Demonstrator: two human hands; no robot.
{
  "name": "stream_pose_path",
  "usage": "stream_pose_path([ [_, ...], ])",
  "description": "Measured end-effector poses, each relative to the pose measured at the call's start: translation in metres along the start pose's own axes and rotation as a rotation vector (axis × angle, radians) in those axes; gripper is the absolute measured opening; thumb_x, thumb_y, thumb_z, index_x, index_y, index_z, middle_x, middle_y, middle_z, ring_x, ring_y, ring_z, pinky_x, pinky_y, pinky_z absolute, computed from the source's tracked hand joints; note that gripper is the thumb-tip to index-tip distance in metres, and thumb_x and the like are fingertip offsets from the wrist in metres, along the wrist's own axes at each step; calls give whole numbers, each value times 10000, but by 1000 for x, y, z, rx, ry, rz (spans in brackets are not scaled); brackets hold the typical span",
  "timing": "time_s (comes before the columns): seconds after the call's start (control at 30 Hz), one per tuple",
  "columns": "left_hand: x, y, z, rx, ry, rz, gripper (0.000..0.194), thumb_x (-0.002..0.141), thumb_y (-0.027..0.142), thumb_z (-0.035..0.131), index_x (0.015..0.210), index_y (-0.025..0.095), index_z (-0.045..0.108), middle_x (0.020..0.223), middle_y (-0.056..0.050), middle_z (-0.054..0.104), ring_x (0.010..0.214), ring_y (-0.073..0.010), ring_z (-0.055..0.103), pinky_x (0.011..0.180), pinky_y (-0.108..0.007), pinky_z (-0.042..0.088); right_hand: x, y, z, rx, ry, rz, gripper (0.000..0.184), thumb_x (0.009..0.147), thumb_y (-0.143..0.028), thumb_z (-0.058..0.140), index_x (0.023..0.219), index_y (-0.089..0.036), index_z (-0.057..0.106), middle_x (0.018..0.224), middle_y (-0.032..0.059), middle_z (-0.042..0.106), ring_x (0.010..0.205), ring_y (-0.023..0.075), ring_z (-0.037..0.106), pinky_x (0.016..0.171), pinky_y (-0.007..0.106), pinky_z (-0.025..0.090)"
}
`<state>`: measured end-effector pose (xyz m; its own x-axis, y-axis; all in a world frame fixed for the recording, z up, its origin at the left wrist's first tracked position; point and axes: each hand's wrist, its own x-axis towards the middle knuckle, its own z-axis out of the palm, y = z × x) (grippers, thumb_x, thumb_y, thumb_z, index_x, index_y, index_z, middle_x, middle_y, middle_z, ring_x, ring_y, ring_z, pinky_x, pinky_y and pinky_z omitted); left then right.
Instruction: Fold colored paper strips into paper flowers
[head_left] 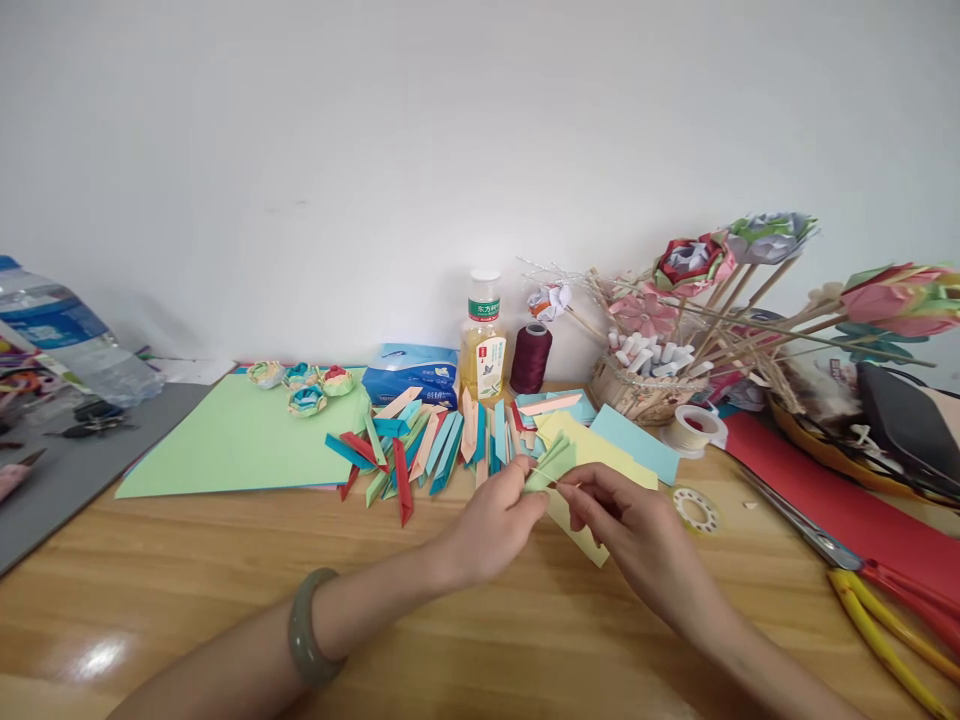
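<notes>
My left hand is closed around the lower end of a small bundle of folded light green paper strips, which fan out at the top. Close against its right side, my right hand pinches with thumb and forefinger what looks like a thin thread running across the bundle. Behind and below the hands lie yellow paper sheets and a light blue sheet. Left of my left hand spreads a heap of folded paper strips in red, blue, green and peach.
Green sheets bear several small paper rosettes. Along the wall stand a blue tissue pack, a drink bottle, a maroon thread spool and a basket with paper flowers. Scissors and a tape roll lie right.
</notes>
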<state>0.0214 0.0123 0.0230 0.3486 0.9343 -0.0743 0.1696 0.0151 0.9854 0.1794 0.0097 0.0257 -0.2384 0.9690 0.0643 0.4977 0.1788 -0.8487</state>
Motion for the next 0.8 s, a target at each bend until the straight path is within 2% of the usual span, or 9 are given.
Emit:
stream_pose_path([
  [0.03, 0, 0, 0, -21, -13, -7, 161, 818, 266, 399, 926, 188, 491, 809, 3, 487, 789, -143, 439, 718, -260, 346, 1, 0, 0, 57, 3, 13, 220, 831, -405, 469, 886, -195, 505, 548, -48, 488, 490, 105, 403, 460, 215, 319],
  [0.1, 1, -1, 0, -113, -76, -31, 161, 823, 272, 395, 925, 181, 481, 700, 25, 419, 654, -112, 393, 602, -233, 322, 4, -2, 0, 189, -10, 46, 352, 789, -422, 531, 1030, -180, 445, 521, -71, 458, 490, 108, 399, 465, 216, 308],
  [0.2, 3, -1, -3, -315, -267, -88, 112, 810, 257, 429, 875, 168, 448, 597, 61, 311, 499, -70, 257, 467, -210, 206, 8, -6, -5, 333, -102, 83, 446, 741, -447, 582, 1054, -148, 478, 524, -71, 436, 510, 108, 410, 491, 227, 311],
  [0.3, 3, 2, -9, -465, -479, -152, 100, 804, 253, 460, 821, 154, 451, 559, 75, 278, 439, -46, 184, 429, -217, 110, 9, -8, -11, 446, -199, 109, 489, 717, -454, 614, 1083, -145, 515, 563, -45, 496, 528, 104, 421, 503, 230, 304],
  [0.4, 2, 5, -12, -573, -612, -183, 103, 804, 244, 480, 798, 141, 484, 538, 76, 268, 420, -39, 170, 419, -223, 75, 8, -6, -14, 588, -289, 146, 567, 694, -436, 655, 1160, -160, 486, 550, -50, 522, 489, 83, 397, 470, 212, 260],
  [0.5, 0, 5, -13, -660, -691, -205, 121, 811, 252, 485, 797, 134, 507, 531, 73, 265, 416, -39, 168, 410, -220, 67, 6, -5, -15, 665, -352, 133, 437, 685, -422, 674, 1007, -139, 588, 531, -43, 528, 456, 59, 363, 452, 203, 239],
  [0.6, 1, 3, -12, -727, -716, -236, 209, 844, 311, 441, 817, 120, 524, 542, 66, 270, 417, -40, 166, 403, -214, 65, 4, -7, -16, 669, -334, 98, 319, 706, -404, 664, 864, -129, 632, 538, -29, 542, 458, 52, 364, 449, 203, 239],
  [0.8, 2, -1, -8, -796, -712, -286, 220, 855, 309, 428, 849, 110, 522, 518, 75, 256, 403, -35, 153, 388, -189, 65, 2, -12, -15, 717, -258, 196, 407, 658, -421, 695, 944, -144, 614, 508, -55, 485, 464, 58, 367, 463, 198, 255],
])
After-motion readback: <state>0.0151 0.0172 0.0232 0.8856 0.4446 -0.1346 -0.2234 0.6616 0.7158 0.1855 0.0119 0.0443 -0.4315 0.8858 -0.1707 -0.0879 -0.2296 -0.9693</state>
